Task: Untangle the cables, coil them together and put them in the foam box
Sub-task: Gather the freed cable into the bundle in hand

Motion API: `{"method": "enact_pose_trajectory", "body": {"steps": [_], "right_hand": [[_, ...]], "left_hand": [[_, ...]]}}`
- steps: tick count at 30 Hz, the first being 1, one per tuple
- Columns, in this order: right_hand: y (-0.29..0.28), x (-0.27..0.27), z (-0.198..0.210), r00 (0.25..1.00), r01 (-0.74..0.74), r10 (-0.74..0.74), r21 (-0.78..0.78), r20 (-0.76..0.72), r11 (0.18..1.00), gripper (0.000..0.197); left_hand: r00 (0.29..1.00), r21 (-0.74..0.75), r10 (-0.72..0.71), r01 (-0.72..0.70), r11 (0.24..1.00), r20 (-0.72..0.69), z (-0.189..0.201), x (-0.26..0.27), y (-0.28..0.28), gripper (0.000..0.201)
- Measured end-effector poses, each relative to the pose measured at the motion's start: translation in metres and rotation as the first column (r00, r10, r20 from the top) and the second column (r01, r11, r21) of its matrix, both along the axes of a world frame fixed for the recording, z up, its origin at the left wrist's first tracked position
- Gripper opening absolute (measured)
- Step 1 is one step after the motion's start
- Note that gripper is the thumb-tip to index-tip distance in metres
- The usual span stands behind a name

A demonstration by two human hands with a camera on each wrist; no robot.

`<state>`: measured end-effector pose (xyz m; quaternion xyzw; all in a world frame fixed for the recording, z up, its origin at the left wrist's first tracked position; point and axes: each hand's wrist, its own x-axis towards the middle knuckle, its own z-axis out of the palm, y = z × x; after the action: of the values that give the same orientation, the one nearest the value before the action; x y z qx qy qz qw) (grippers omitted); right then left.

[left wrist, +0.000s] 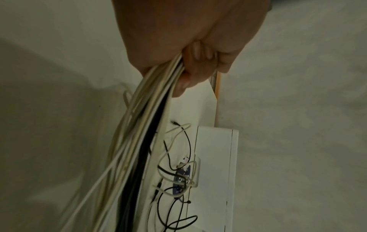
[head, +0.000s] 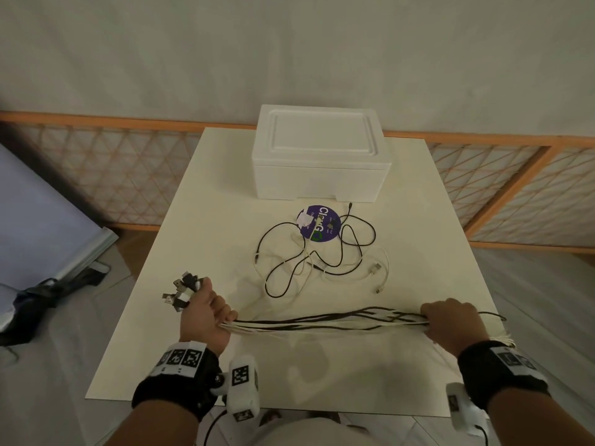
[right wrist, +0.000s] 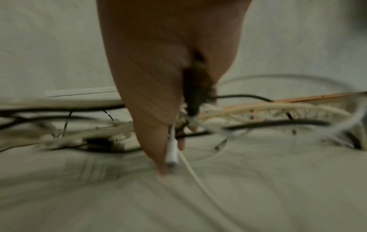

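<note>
Between both hands [head: 206, 312] [head: 450, 320], cable bundle [head: 322, 323] stretches left-right.

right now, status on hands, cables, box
Left hand and right hand both grip the cable bundle. Loose cables remain tangled on table. Foam box lid on.

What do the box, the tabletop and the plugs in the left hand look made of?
Box: white expanded foam, matte, with soft moulded edges and a recessed lid panel. Tabletop: smooth cream board, slightly glossy; laminate or painted, unclear. Plugs above the left hand: black or white plastic bodies with metal-looking tips, likely USB.
</note>
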<state>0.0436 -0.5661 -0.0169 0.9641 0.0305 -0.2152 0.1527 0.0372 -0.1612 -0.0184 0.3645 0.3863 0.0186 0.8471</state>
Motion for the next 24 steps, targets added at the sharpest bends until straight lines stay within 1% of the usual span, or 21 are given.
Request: {"method": "enact_pose_trajectory", "body": {"steps": [1,2,3,4,5,6,7,8,9,10,11,12,13,14,15,16,17,19,21,22,24], "right_hand": [[-0.004,0.001,0.001,0.998,0.038,-0.038,0.000,-0.040,0.999,0.041],[-0.005,0.003,0.004,0.993,0.076,-0.075,0.003,-0.093,0.997,0.057],[-0.003,0.007,0.009,0.982,0.097,-0.095,0.004,-0.163,0.995,0.079],[0.003,0.011,0.015,0.967,0.099,-0.095,0.005,-0.235,0.995,0.100],[0.013,0.017,0.026,0.954,0.087,-0.077,0.022,-0.290,0.996,0.114],[0.027,0.021,0.036,0.950,0.066,-0.041,0.071,-0.310,0.995,0.123],[0.043,0.025,0.047,0.958,0.029,0.018,0.160,-0.287,0.987,0.127],[0.062,0.028,0.056,0.967,-0.036,0.103,0.277,-0.234,0.960,0.129],[0.084,0.028,0.064,0.965,-0.109,0.196,0.415,-0.174,0.903,0.128],[0.109,0.026,0.066,0.957,-0.157,0.264,0.556,-0.119,0.816,0.122],[0.134,0.020,0.065,0.947,-0.175,0.309,0.666,-0.088,0.725,0.109],[0.158,0.013,0.060,0.935,-0.194,0.348,0.721,-0.069,0.666,0.093],[0.180,0.006,0.052,0.919,-0.222,0.390,0.732,-0.064,0.644,0.076],[0.194,0.001,0.044,0.901,-0.255,0.429,0.716,-0.069,0.650,0.060],[0.201,-0.002,0.038,0.894,-0.282,0.443,0.678,-0.072,0.678,0.047],[0.198,-0.002,0.031,0.895,-0.303,0.440,0.618,-0.079,0.726,0.038],[0.188,-0.001,0.027,0.897,-0.319,0.433,0.553,-0.086,0.770,0.034],[0.155,0.003,0.020,0.903,-0.310,0.407,0.444,-0.140,0.841,0.033],[0.118,0.005,0.016,0.929,-0.226,0.323,0.414,-0.180,0.882,0.027],[0.100,0.005,0.015,0.941,-0.196,0.287,0.405,-0.178,0.893,0.023],[0.071,0.007,0.015,0.958,-0.164,0.230,0.333,-0.170,0.928,0.017]], "left_hand": [[1.000,0.013,-0.005,0.005,1.000,0.004,0.001,0.000,-0.002,0.048],[1.000,0.022,-0.014,0.014,1.000,0.010,0.002,0.001,-0.004,0.047],[1.000,0.026,-0.025,0.024,0.999,0.018,0.003,0.001,-0.006,0.046],[0.999,0.025,-0.035,0.035,0.999,0.026,0.004,0.001,-0.008,0.046],[0.999,0.021,-0.042,0.041,0.999,0.034,0.005,0.002,-0.009,0.046],[0.998,0.017,-0.048,0.047,0.999,0.042,0.007,0.003,-0.011,0.046],[0.997,0.014,-0.055,0.055,0.998,0.049,0.009,0.004,-0.013,0.046],[0.996,0.010,-0.065,0.064,0.998,0.055,0.011,0.005,-0.016,0.046],[0.995,0.004,-0.074,0.074,0.997,0.064,0.012,0.006,-0.020,0.047],[0.994,-0.006,-0.084,0.084,0.996,0.075,0.014,0.007,-0.025,0.048],[0.992,-0.018,-0.093,0.095,0.995,0.086,0.016,0.008,-0.030,0.049],[0.990,-0.029,-0.102,0.105,0.994,0.096,0.018,0.009,-0.036,0.049],[0.989,-0.037,-0.110,0.114,0.993,0.104,0.019,0.010,-0.040,0.049],[0.987,-0.040,-0.115,0.120,0.992,0.109,0.021,0.011,-0.042,0.049],[0.987,-0.038,-0.117,0.122,0.992,0.114,0.023,0.011,-0.041,0.049],[0.987,-0.033,-0.111,0.115,0.993,0.118,0.025,0.012,-0.037,0.049],[0.988,-0.026,-0.098,0.102,0.994,0.122,0.027,0.012,-0.030,0.049],[0.990,-0.021,-0.059,0.062,0.998,0.124,0.029,0.009,-0.012,0.048],[0.995,-0.036,-0.018,0.021,0.999,0.102,0.027,0.002,-0.001,0.049],[0.996,-0.049,0.000,0.004,0.999,0.086,0.023,-0.003,0.001,0.050],[0.999,-0.063,0.021,-0.018,0.998,0.039,0.015,-0.013,0.000,0.049]]}}
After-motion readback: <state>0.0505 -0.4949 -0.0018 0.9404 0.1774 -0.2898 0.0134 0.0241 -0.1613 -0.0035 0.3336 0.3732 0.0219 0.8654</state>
